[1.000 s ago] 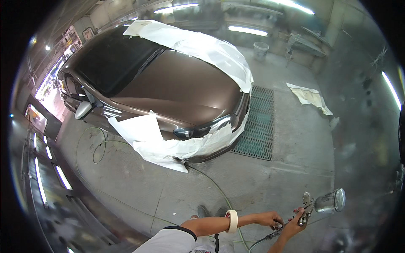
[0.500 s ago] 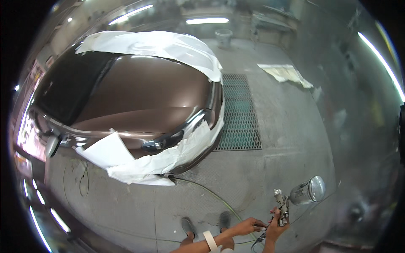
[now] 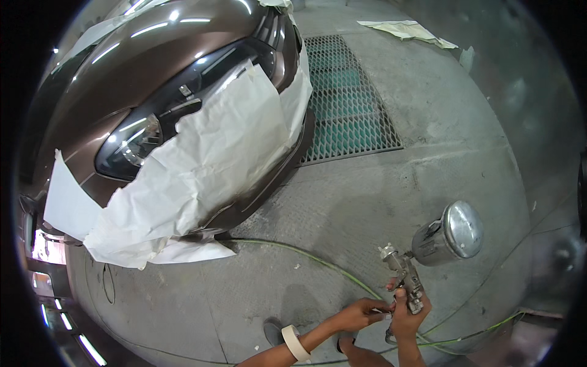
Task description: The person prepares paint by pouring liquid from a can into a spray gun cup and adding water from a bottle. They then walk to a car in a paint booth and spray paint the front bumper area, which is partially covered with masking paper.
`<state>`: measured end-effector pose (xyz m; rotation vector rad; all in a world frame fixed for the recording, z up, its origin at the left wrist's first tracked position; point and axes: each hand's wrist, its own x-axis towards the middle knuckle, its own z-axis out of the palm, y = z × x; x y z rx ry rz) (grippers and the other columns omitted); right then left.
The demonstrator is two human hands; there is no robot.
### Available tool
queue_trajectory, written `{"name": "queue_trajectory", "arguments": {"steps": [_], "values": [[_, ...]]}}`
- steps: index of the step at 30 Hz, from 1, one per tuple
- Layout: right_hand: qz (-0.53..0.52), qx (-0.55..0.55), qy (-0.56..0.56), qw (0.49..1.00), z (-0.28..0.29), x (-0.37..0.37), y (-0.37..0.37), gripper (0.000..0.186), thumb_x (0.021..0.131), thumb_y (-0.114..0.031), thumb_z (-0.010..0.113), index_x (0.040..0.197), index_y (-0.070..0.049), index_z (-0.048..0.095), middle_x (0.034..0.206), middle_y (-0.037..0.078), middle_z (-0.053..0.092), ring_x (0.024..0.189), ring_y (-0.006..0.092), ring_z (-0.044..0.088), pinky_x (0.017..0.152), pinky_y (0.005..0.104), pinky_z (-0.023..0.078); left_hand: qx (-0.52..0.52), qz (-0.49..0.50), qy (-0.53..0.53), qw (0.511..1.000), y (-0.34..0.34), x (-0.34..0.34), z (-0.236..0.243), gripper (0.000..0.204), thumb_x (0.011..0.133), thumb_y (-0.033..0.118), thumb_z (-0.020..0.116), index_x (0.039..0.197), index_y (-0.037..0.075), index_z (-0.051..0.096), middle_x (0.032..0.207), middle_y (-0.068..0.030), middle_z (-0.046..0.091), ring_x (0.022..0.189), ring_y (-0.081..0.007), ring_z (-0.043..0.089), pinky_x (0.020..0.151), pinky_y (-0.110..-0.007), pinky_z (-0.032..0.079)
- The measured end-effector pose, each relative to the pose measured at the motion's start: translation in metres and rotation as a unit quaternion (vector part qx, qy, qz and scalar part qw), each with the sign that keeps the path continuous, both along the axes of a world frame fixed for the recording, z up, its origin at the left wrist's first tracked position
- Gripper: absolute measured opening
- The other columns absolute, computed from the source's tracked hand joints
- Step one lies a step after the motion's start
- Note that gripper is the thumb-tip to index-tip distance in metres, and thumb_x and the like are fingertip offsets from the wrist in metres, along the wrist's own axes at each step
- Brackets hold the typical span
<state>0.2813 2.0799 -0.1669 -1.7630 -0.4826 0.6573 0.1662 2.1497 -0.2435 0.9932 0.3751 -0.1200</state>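
In my right hand (image 3: 408,317) is a metal spray gun (image 3: 403,272), its handle wrapped by my fingers and its nozzle directed up and left. A silver paint cup (image 3: 449,235) is attached at the gun's right side. My left hand (image 3: 361,315) is closed beside the gun's handle, fingertips pinched; what they hold is hidden. Around my left wrist sits a cream-coloured ring like a tape roll (image 3: 295,344). Ahead and left stands a glossy brown car (image 3: 79,134), with crumpled white masking paper (image 3: 202,165) over its front bumper and part of the headlight (image 3: 137,144).
A green hose (image 3: 306,254) runs across the grey floor from under the car towards my hands. Beside the bumper lies a metal floor grate (image 3: 348,104). A pale sheet (image 3: 408,32) rests farther off, near the grey wall (image 3: 520,92) on the right.
My view has come closer to the car's front corner, so its headlight and paper look larger. The spray gun remains in my right hand, with my left hand close beside it.
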Motion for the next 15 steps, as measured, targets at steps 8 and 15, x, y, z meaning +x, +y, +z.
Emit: {"name": "queue_trajectory", "arguments": {"steps": [8,15], "values": [[-0.05,0.007,0.025,0.998,-0.101,0.003,0.004,0.035,0.092,-0.032,0.064,0.105,-0.001,0.054,0.091,0.009,0.068,0.07,0.0119,0.063,0.047,0.0213,0.043,0.086,0.005,-0.064,0.994,0.002,0.01,-0.106,0.026,0.09,0.007,0.061,0.114,-0.002,0.065,0.107,-0.0103,0.068,0.1,-0.0179,0.062,0.091,-0.031,0.046],[-0.126,0.049,0.014,0.991,-0.134,-0.016,0.012,0.047,0.094,-0.035,0.061,0.119,0.0,0.042,0.092,0.01,0.068,0.073,0.0129,0.064,0.049,0.0231,0.043,0.222,0.032,-0.114,0.968,0.003,0.001,-0.148,0.028,0.09,0.012,0.063,0.114,-0.003,0.065,0.107,-0.0114,0.069,0.101,-0.0181,0.062,0.092,-0.032,0.046]]}}
